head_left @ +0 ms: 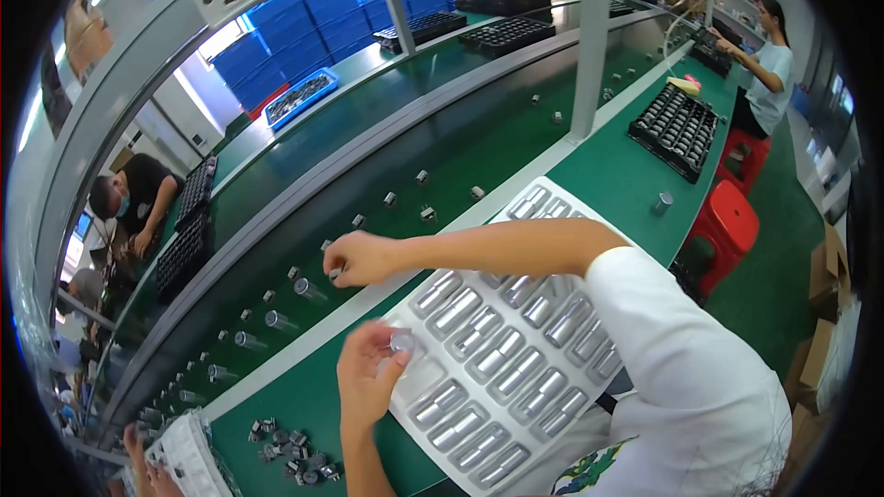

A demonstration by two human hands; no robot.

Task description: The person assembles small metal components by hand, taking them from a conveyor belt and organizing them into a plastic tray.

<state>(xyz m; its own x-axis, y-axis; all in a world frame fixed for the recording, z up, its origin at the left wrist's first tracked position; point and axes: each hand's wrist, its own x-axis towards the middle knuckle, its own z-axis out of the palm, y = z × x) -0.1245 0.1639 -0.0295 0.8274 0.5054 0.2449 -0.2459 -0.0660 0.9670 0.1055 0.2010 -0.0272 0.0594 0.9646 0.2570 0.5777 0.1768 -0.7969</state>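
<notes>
My left hand (366, 370) pinches a silver metal cylinder (402, 340), its round end facing up, at the left edge of a white plastic tray (425, 375). Rows of moulded pockets in this tray hold many shiny silver cylinders (502, 350). My right arm reaches across the tray, so part of it is hidden. Over the near edge of the green conveyor belt (497, 143), my right hand (359, 260) is closed with its fingertips on a small metal part (336, 272). Several silver cylinders (276, 319) stand on the belt beside a line of small metal parts (390, 199).
A pile of small dark metal parts (293, 451) lies on the green bench at lower left. A black tray of parts (677, 129), a lone cylinder (663, 202) and a grey post (589, 46) stand to the right. Co-workers sit at far left and far right; another person's hands (147, 469) show at lower left.
</notes>
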